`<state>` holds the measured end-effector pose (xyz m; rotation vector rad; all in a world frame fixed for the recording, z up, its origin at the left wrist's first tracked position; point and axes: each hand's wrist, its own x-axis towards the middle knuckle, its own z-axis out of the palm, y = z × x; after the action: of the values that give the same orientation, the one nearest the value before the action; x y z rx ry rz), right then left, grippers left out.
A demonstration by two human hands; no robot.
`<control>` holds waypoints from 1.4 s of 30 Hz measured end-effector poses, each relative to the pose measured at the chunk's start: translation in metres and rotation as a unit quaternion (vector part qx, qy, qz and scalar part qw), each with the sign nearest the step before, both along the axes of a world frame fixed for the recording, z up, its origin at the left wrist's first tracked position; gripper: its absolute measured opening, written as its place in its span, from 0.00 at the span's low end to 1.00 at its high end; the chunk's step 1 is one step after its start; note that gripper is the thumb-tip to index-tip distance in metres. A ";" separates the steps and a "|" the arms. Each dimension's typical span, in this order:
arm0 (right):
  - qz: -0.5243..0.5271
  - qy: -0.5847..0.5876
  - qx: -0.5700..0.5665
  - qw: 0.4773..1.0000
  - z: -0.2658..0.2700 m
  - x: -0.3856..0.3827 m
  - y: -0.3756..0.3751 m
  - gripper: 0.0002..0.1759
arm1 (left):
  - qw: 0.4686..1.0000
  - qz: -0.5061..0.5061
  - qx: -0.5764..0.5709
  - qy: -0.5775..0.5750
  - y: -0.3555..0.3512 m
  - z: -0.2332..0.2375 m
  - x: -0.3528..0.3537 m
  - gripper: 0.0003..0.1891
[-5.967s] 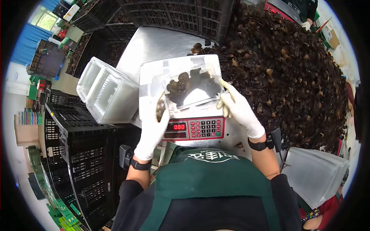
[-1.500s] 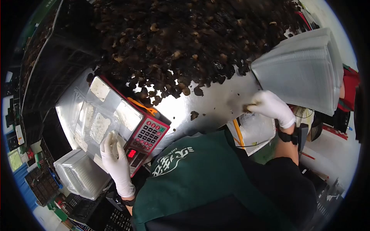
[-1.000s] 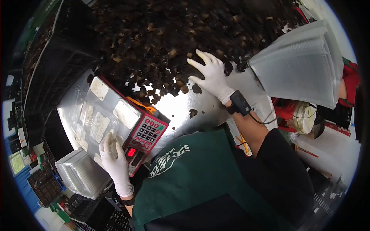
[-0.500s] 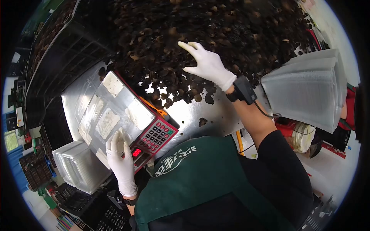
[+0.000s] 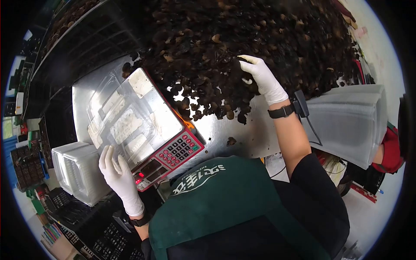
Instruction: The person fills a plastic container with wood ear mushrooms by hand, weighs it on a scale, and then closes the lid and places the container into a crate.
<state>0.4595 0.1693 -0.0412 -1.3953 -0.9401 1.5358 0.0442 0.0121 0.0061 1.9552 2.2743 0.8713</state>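
Observation:
A white glove covers my left hand (image 5: 118, 173), which is at the lower left edge of the red scale (image 5: 175, 149), beside a clear plastic container (image 5: 125, 123) lying on the metal pan. Its fingers are apart and hold nothing visible. My right hand (image 5: 260, 78), also gloved in white, reaches the near side of a large heap of dark brown mushroom-like pieces (image 5: 195, 47). Its fingers are curved round some dark pieces, with the fingertips partly lost among them. Red digits glow on the scale's display.
Nested clear containers (image 5: 80, 171) stand left of the scale, and a larger stack (image 5: 346, 119) lies at the right. A black crate (image 5: 82, 47) rises at the upper left. An orange-handled tool (image 5: 189, 125) lies behind the scale. Part of another person shows at the right edge.
My right hand has moved right, and its spread fingers have curled into the heap. My left hand has shifted left and down, off the container to the scale's edge.

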 end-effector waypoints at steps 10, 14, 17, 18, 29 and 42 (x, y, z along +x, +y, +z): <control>0.235 0.023 0.168 0.957 0.065 -0.131 0.001 0.17 | 0.962 -0.095 0.036 -0.253 0.033 0.043 0.033 0.24; 0.354 -0.014 0.276 0.893 0.073 -0.210 -0.001 0.18 | 0.942 -0.049 0.024 -0.330 0.039 0.066 0.031 0.24; 0.354 -0.035 0.362 0.862 0.055 -0.256 -0.007 0.20 | 0.959 0.005 0.053 -0.277 0.036 0.038 -0.001 0.18; 0.403 -0.030 0.363 0.840 0.050 -0.262 -0.008 0.26 | 0.963 0.014 0.043 -0.264 0.033 0.030 -0.011 0.17; 0.330 -0.137 0.400 0.844 0.057 -0.248 -0.016 0.26 | 0.931 0.057 0.102 -0.346 0.012 0.004 -0.029 0.14; 0.343 -0.076 0.098 0.931 0.043 -0.141 -0.103 0.18 | 0.886 -0.238 -0.197 -0.345 -0.017 0.031 0.053 0.18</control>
<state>0.3188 0.0659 0.0023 -1.1015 -1.7613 1.7687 0.0971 -0.0049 0.0375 1.5579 1.3565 0.7853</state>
